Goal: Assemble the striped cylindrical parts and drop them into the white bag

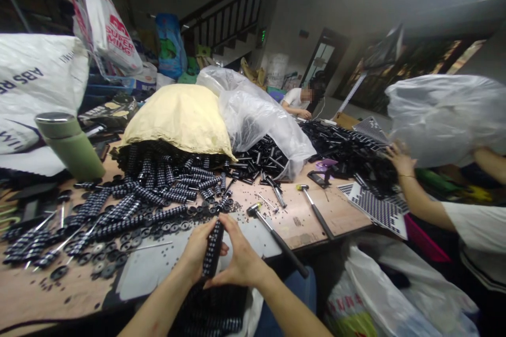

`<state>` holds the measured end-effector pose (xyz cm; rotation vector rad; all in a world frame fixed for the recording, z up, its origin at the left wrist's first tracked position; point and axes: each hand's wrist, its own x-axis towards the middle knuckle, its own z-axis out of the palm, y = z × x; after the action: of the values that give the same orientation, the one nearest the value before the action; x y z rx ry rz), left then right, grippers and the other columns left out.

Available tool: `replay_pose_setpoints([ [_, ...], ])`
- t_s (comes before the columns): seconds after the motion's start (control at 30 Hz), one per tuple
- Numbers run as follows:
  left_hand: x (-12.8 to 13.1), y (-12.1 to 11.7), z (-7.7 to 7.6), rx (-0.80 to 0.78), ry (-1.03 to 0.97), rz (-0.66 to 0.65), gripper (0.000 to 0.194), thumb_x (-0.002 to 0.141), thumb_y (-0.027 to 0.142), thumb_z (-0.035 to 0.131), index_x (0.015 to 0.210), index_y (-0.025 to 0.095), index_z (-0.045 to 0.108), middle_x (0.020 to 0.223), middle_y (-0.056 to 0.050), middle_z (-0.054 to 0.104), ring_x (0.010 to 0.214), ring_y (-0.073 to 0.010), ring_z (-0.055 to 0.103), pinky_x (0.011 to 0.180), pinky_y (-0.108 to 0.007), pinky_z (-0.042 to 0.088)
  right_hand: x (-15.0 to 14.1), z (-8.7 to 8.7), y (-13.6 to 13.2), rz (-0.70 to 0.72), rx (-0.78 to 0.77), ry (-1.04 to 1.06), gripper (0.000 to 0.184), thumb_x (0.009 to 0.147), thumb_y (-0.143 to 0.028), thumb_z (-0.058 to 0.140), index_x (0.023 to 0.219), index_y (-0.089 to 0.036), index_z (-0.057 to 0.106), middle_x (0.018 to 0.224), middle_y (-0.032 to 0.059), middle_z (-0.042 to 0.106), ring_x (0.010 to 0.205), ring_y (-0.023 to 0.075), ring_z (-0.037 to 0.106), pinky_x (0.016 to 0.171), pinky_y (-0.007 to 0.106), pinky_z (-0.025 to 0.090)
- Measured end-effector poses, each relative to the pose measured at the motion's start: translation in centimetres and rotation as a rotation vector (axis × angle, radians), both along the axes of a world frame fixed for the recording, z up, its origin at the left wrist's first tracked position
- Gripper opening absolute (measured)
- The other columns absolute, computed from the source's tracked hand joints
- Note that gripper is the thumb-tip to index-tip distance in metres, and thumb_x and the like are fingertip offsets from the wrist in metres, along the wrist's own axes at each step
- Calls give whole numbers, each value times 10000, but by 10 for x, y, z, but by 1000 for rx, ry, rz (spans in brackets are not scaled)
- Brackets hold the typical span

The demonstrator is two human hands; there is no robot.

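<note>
Both my hands hold one long black stack of ring-shaped parts [212, 246] upright-tilted at the near edge of the wooden table [343, 210]. My left hand [197, 253] wraps its lower half from the left. My right hand [239, 258] pinches it from the right, thumb at the bottom, fingers near the top. A grey mat [158, 266] lies under my hands. More finished black stacks [138, 205] and loose black rings [114, 258] lie just beyond, to the left.
Two hammers [276, 237] [314, 210] lie right of my hands. A yellow sack [177, 115] and clear bag [256, 115] of black parts sit behind. A green flask [71, 144] stands left. A co-worker's hand [399, 160] reaches in at right; another person sits far back.
</note>
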<state>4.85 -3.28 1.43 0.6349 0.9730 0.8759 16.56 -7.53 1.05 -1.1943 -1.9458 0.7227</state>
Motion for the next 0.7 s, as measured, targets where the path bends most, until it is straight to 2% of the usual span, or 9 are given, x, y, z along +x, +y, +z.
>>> replay_pose_setpoints([
  [0.13, 4, -1, 1, -14, 20, -43, 205, 778, 339, 508, 757, 138, 541, 462, 28, 511, 336, -123, 518, 326, -212, 413, 4, -4, -4, -17, -45, 43, 1175, 406, -384, 817, 1356, -157, 163, 1385, 161, 255, 1294, 272, 233, 1077, 408, 207],
  [0.27, 9, -1, 2, -53, 49, -66, 189, 775, 321, 518, 773, 134, 550, 486, 34, 506, 344, -113, 519, 320, -198, 407, 5, -10, -7, -67, -49, 105, 1131, 421, -371, 807, 1342, -163, 184, 1345, 147, 299, 1263, 265, 288, 1057, 395, 255],
  [0.33, 11, 1, -1, -71, 86, -88, 204, 775, 333, 514, 783, 132, 551, 497, 28, 509, 355, -117, 519, 336, -213, 418, 5, -14, -7, -94, -58, 110, 1115, 427, -357, 803, 1336, -163, 188, 1332, 143, 308, 1251, 261, 304, 1049, 390, 269],
  [0.4, 11, 2, -8, -12, 157, -124, 241, 782, 357, 491, 809, 128, 563, 552, 1, 542, 407, -130, 538, 392, -253, 457, 3, -21, -7, -126, -64, 84, 1117, 424, -338, 802, 1336, -160, 182, 1334, 143, 303, 1252, 259, 297, 1049, 388, 268],
  [0.47, 9, 1, -18, 221, 313, -139, 275, 775, 366, 491, 885, 134, 591, 675, -36, 581, 542, -156, 577, 521, -313, 505, -1, -30, -7, -191, -64, 27, 1120, 422, -300, 793, 1340, -150, 170, 1338, 152, 299, 1260, 271, 274, 1053, 408, 256],
  [0.57, 6, -6, -40, 776, 657, -125, 355, 737, 284, 538, 1073, 177, 582, 878, -72, 572, 806, -203, 559, 761, -393, 482, -4, -45, -7, -308, -74, -80, 1048, 486, -240, 737, 1350, -130, 154, 1345, 172, 291, 1271, 288, 245, 1052, 447, 241],
  [0.63, 3, -9, -57, 1054, 816, -190, 389, 752, 194, 500, 1137, 187, 551, 936, -92, 561, 882, -213, 526, 818, -410, 453, 1, -51, -10, -331, -100, -156, 980, 550, -236, 696, 1356, -131, 149, 1355, 168, 285, 1275, 278, 243, 1041, 438, 266],
  [0.7, -1, -10, -71, 1229, 901, -302, 392, 779, 111, 416, 1143, 181, 545, 965, -111, 568, 902, -206, 518, 816, -400, 456, 15, -52, -13, -402, -115, -266, 901, 612, -285, 674, 1352, -147, 178, 1352, 156, 298, 1265, 276, 262, 1016, 430, 303],
])
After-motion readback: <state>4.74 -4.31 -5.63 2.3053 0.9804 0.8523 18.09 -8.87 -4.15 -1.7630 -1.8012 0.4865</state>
